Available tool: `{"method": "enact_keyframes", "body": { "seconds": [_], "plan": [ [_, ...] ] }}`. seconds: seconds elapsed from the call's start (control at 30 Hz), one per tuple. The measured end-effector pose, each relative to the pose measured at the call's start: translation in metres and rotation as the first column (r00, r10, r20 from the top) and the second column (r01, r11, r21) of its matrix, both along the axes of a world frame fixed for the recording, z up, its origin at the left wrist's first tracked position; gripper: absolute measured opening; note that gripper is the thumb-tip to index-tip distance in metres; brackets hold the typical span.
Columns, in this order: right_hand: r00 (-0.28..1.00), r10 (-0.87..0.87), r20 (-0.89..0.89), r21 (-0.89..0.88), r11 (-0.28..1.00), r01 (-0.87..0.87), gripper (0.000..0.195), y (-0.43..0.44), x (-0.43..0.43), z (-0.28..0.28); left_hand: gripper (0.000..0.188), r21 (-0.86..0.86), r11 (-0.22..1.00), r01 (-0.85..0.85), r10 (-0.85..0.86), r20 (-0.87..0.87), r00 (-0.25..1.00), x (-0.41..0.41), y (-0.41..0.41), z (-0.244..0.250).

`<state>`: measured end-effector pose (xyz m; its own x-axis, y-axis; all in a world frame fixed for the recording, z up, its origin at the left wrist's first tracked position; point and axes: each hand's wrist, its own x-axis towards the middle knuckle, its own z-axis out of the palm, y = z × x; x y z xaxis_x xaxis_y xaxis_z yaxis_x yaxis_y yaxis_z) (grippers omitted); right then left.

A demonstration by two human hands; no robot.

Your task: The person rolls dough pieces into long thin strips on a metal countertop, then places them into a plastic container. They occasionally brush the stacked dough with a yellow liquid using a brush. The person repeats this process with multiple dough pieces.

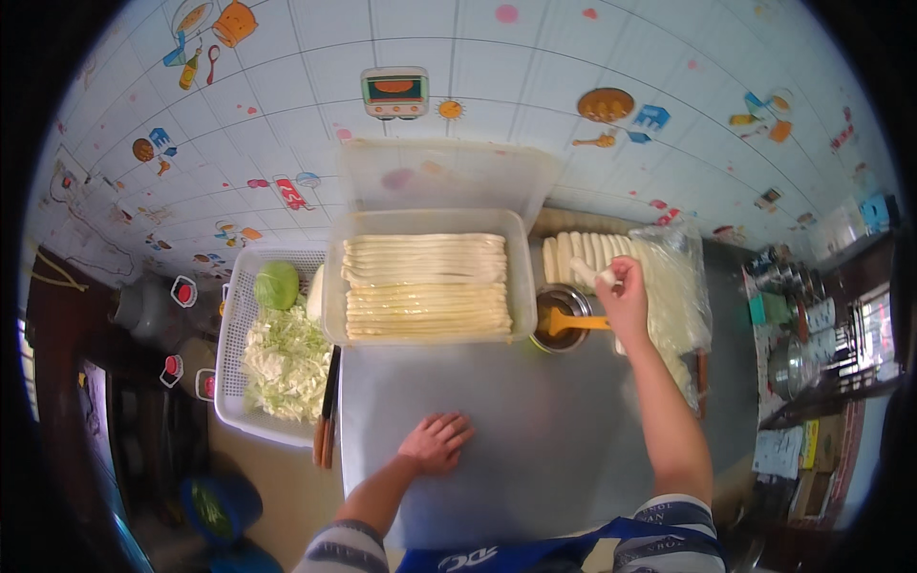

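My right hand (pixel 625 294) pinches the end of a short white dough strip (pixel 586 271) above a row of similar dough strips (pixel 580 247). My left hand (pixel 437 443) rests flat on the grey metal tabletop (pixel 544 430), fingers slightly apart, holding nothing. A translucent plastic container (pixel 526 286) holds long dough strips in two stacked-looking rows; the nearer row (pixel 428 311) is yellowish and shiny. Right of the container stands a metal bowl (pixel 566 344) with dark contents and an orange-handled brush or spatula (pixel 584 322) across its rim. Clear plastic film (pixel 673 272) covers more dough at the right.
On the left, a white perforated basket (pixel 229 358) holds a green cabbage (pixel 276 284) and shredded cabbage (pixel 286 358). Wooden-handled knives (pixel 324 437) lie along its side. A translucent lid (pixel 444 175) stands against the tiled wall. A blue bucket (pixel 251 494) is at the lower left.
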<state>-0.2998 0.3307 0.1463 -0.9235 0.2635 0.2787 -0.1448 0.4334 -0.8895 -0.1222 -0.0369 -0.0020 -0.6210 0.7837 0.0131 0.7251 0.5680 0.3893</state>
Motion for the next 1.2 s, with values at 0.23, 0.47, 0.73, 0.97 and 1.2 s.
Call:
{"method": "enact_keyframes", "body": {
  "seconds": [0.23, 0.47, 0.73, 0.97, 1.2],
  "plan": [
    [0.919, 0.328, 0.217, -0.536, 0.827, -0.169, 0.019, -0.071, 0.147, -0.041, 0.055, 0.253, 0.839, -0.482, 0.459, 0.147, 0.876, 0.007, 0.000, -0.035],
    [0.953, 0.114, 0.282, -0.004, 0.993, -0.118, 0.018, -0.101, 0.257, -0.148, 0.057, 0.157, 0.859, -0.488, 0.498, -0.026, 0.867, -0.003, 0.093, 0.028],
    [0.810, 0.133, 0.571, -0.260, 0.965, 0.024, 0.027, -0.062, 0.283, -0.164, 0.070, -0.176, 0.959, -0.221, 0.236, 0.066, 0.970, 0.135, 0.091, 0.014],
    [0.969, 0.205, 0.138, -0.018, 0.979, -0.204, 0.045, -0.153, 0.224, -0.144, 0.063, -0.144, 0.927, -0.347, 0.337, -0.087, 0.937, 0.050, 0.114, -0.013],
    [0.900, 0.371, 0.228, 0.596, 0.678, -0.430, 0.067, -0.131, 0.286, -0.153, 0.059, -0.133, 0.898, -0.420, 0.407, -0.114, 0.906, 0.117, 0.077, -0.010]
  ]
}}
